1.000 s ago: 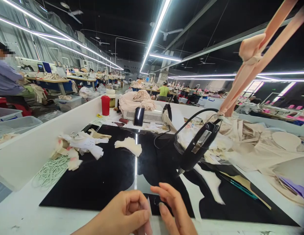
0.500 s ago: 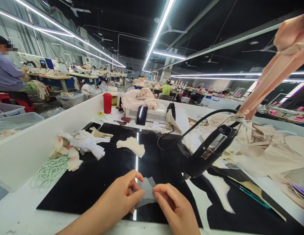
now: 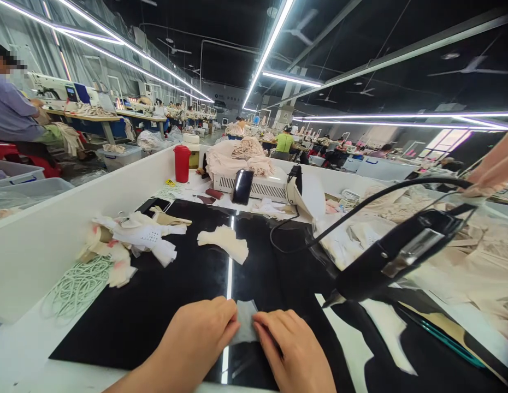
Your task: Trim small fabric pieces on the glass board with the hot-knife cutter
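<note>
- Cloth (image 3: 246,323) is near the front edge of the desk (image 3: 22,360), likely for easy reach.
- Left hand (image 3: 202,334) and right hand (image 3: 293,349) pinch its opposite sides, probably to keep it taut.

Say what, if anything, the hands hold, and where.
A small translucent pale-grey sheet, seemingly fabric: the left hand pinches its left edge, the right hand its right edge.
</note>
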`<control>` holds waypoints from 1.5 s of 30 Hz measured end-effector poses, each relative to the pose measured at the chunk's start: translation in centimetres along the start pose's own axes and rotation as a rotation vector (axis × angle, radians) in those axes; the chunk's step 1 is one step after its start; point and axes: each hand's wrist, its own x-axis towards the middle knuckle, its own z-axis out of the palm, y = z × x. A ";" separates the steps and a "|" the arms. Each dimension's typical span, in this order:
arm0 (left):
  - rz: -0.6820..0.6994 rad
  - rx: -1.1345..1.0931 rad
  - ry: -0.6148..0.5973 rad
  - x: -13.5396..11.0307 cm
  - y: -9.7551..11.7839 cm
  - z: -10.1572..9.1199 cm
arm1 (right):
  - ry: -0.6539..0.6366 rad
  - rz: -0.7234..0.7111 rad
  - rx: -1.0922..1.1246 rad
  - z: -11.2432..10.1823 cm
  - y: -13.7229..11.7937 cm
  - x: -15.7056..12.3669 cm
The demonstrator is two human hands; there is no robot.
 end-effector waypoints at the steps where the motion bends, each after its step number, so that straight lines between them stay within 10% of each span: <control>1: 0.005 0.017 -0.016 0.0 0.0 0.0 | 0.018 -0.015 -0.016 0.1 0.1 -0.1; 34: 0.083 0.135 0.082 -0.1 -0.4 1.2 | 0.024 -0.040 -0.080 0.3 0.1 0.0; 45: 0.431 0.183 0.367 0.1 0.7 1.4 | 0.121 -0.013 -0.085 0.3 -0.8 0.6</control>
